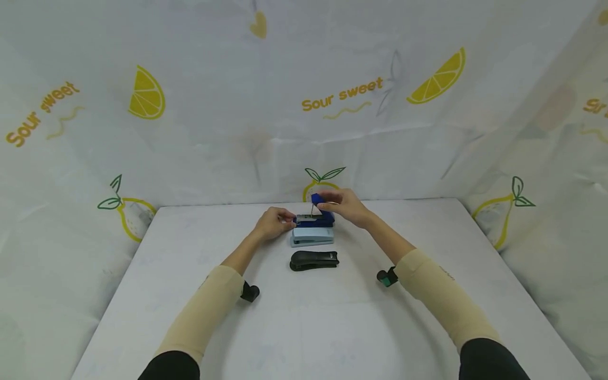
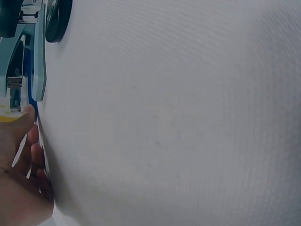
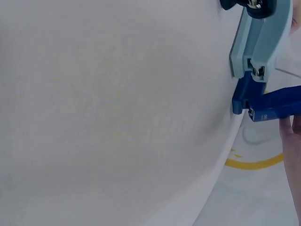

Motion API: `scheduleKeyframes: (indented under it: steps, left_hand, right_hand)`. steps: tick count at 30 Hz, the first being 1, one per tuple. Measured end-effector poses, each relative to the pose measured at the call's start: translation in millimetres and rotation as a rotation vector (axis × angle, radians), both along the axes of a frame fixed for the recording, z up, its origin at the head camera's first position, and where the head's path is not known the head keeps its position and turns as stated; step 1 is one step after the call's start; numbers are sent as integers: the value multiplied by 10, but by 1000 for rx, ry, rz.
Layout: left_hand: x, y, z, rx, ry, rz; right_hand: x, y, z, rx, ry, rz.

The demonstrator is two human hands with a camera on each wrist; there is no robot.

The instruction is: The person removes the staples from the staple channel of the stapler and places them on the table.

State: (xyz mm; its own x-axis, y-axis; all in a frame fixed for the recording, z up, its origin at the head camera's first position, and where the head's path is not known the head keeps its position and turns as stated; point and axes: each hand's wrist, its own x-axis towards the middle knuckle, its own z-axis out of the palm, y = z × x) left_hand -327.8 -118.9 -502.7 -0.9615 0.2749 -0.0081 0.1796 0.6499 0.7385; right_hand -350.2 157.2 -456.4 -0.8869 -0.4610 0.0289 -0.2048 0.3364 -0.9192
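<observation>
At the back of the table a dark blue stapler [image 1: 314, 224] stands with its top arm swung up from the base. My right hand [image 1: 349, 206] grips that raised arm between thumb and fingers; in the right wrist view the arm [image 3: 275, 104] tilts away from the base. My left hand [image 1: 273, 224] pinches the left end of the base, its thumb [image 2: 24, 120] on the tip in the left wrist view. Just in front lies a light blue stapler [image 1: 312, 237], parallel to the dark blue one. Closer to me is a black stapler [image 1: 314, 260].
A white-covered table [image 1: 304, 327] carries the row of staplers. Behind it hangs a white curtain [image 1: 214, 148] with lemon prints, close to the table's back edge and both hands.
</observation>
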Motion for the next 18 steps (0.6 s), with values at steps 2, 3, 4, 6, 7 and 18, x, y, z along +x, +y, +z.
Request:
scheduleKeyframes:
  steps: [2,3,4,6,7,18]
  left_hand:
    - [4,3,10,-4,0,3]
    - [5,4,13,-6,0,3]
    - [9,5,18,-6,-1,4]
    - [17,7,27,-5,-3,4]
    - [20,5,28,-4,-4,4]
    - [26,3,25,12,-5,8]
  right_hand:
    - [0,28,28,11,22,4]
    - [0,41,39,17,34,5]
    - [-1,52,46,21,44,6]
    - [3,73,61,31,63,10]
    - [6,82,68,36,71,11]
    - [46,247,165,111,122,-23]
